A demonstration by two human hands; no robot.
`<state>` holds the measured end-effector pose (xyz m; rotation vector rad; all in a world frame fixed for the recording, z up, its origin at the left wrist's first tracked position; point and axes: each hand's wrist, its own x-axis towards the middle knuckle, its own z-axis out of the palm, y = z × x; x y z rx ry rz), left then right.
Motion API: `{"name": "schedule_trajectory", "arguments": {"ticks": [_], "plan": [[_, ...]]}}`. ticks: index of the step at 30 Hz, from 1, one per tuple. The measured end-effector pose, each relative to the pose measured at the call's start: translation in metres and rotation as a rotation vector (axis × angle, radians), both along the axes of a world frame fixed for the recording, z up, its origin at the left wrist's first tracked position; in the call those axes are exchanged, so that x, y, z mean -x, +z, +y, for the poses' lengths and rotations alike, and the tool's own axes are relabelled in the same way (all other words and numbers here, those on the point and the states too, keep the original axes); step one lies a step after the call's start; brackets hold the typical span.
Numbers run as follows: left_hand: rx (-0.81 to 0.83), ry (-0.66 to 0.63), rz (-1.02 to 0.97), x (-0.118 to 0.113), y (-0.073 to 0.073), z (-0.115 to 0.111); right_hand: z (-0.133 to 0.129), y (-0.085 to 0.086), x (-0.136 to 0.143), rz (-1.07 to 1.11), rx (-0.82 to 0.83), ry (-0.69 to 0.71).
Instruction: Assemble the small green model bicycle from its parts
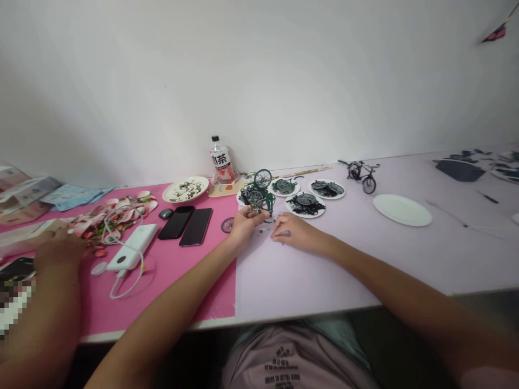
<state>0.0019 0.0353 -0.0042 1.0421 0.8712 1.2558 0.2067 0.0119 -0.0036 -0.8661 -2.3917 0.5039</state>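
Nearest the camera is the person's pale shirt (298,359), printed with dark lettering, below the table edge (300,317). Both forearms reach forward from the lower corners and converge over the table. The left hand (244,224) is raised slightly above the seam between pink and pale lilac surfaces, its thumb and fingers pinching a green model bicycle (267,204). The right hand (299,232) is low over the lilac side, close beside it, fingers curled inward and bunched toward the thumb; whether they grip a small part, I cannot tell.

The model is thin, dark green and upright, in front of the plates of parts. A dark spoked wheel (263,178) shows just above it; whether the two are joined is unclear. Another loose wheel (227,225) lies on the pink surface, beside the left hand.

Beyond the hands, small white plates (320,214) hold heaps of black and green pieces. To their right, a dark model bicycle (362,174) stands on its wheels near an empty oval plate (402,210). On the left are two phones (196,227), a white power bank (133,247) with a cable, and another person's hand (60,249).
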Motion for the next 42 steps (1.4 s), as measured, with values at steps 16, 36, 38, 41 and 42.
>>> {"name": "schedule_trajectory", "arguments": {"ticks": [16, 36, 38, 41, 42], "plan": [[-0.010, 0.002, 0.000, -0.001, 0.000, 0.000, -0.002, 0.004, 0.002, -0.059, -0.078, -0.064], [-0.045, 0.009, 0.036, -0.001, 0.000, -0.001, -0.006, 0.000, 0.008, -0.085, -0.206, -0.216], [-0.053, 0.012, 0.042, -0.001, 0.000, -0.001, -0.007, -0.001, 0.011, -0.106, -0.213, -0.228], [-0.060, 0.017, 0.048, -0.002, 0.001, -0.001, -0.010, -0.004, 0.015, -0.137, -0.215, -0.227], [-0.061, 0.019, 0.051, -0.002, 0.002, -0.002, -0.010, -0.004, 0.015, -0.145, -0.218, -0.227]]}}
